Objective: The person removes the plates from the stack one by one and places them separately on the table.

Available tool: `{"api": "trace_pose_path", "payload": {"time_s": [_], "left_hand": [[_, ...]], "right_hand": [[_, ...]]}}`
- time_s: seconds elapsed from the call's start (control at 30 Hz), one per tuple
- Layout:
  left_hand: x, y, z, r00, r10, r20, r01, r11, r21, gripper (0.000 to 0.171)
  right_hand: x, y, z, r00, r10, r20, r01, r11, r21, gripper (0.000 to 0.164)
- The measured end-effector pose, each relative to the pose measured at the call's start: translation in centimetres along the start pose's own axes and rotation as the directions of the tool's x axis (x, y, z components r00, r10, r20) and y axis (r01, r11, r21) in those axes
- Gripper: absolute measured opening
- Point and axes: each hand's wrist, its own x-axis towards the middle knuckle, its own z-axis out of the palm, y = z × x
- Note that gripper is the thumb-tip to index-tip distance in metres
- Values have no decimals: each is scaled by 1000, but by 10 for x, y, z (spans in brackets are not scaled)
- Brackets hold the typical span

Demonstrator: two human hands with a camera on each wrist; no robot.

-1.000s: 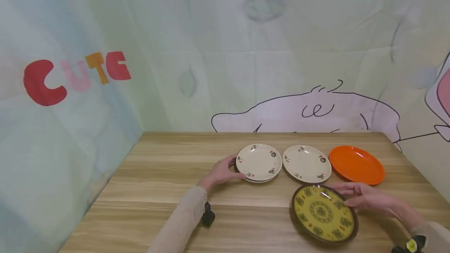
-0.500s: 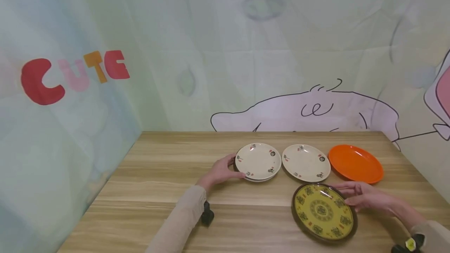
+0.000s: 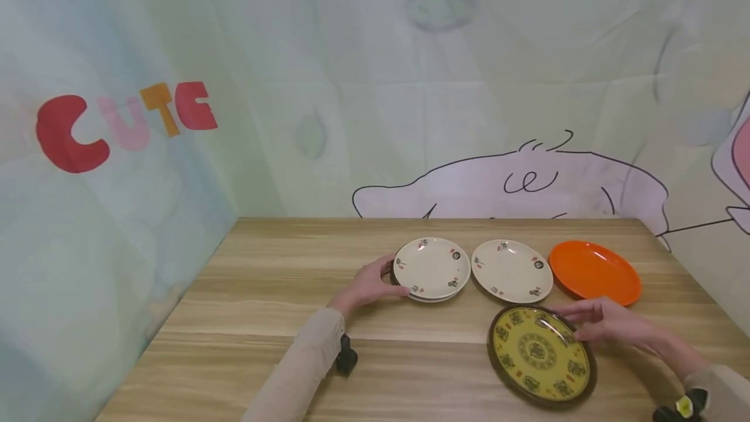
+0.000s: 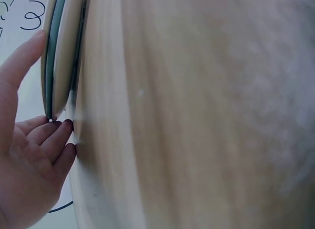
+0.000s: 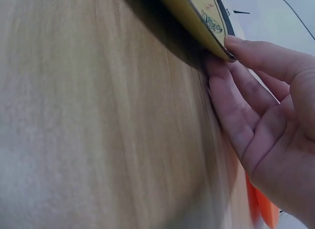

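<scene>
Pinching the yellow plate (image 3: 538, 354) in our right grip (image 3: 609, 325), the white stack (image 3: 431, 268) near the counter's (image 3: 281, 266) far edge in our left grip (image 3: 370, 284), we risk one-sided holds tipping either.

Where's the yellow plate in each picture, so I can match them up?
Head: the yellow plate is at lower right, its rim held by the right hand.
Left wrist: not in it.
Right wrist: top edge, right of centre, partly cut off.
Shared landmark: the wooden table, in all three.
</scene>
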Motion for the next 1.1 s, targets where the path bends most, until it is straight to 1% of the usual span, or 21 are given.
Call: {"api": "trace_pose_path", "payload": {"time_s": [0.1,0.23,0.4,0.53,0.67,0.8,1.0,1.1], "left_hand": [[-1,0,0,1000,5,-1,-5,1000,-7,89],[0,0,-1,1000,16,-4,-16,1000,-8,89],[0,-1,-1,1000,19,-3,-19,1000,-9,90],[0,-3,0,1000,24,-1,-24,1000,-3,90],[1,-4,1,999,35,-2,-35,999,0,90],[1,-3,1,999,35,-2,-35,999,2,89],[-1,-1,0,1000,15,-6,-14,1000,12,89],[-1,0,0,1000,-2,-3,2,1000,9,89]], "right_hand": [[2,-2,-1,999,27,-37,-29,997,-71,46],[3,-6,-1,994,53,-93,-64,990,-127,44],[4,-12,0,987,85,-135,-104,984,-143,46],[8,-18,0,981,95,-170,-115,987,-115,50],[18,-25,1,976,71,-205,-92,991,-93,53],[31,-32,2,976,60,-208,-84,991,-105,55],[58,-48,9,978,40,-202,-67,989,-129,56],[71,-57,13,977,53,-207,-86,984,-156,57]]}}
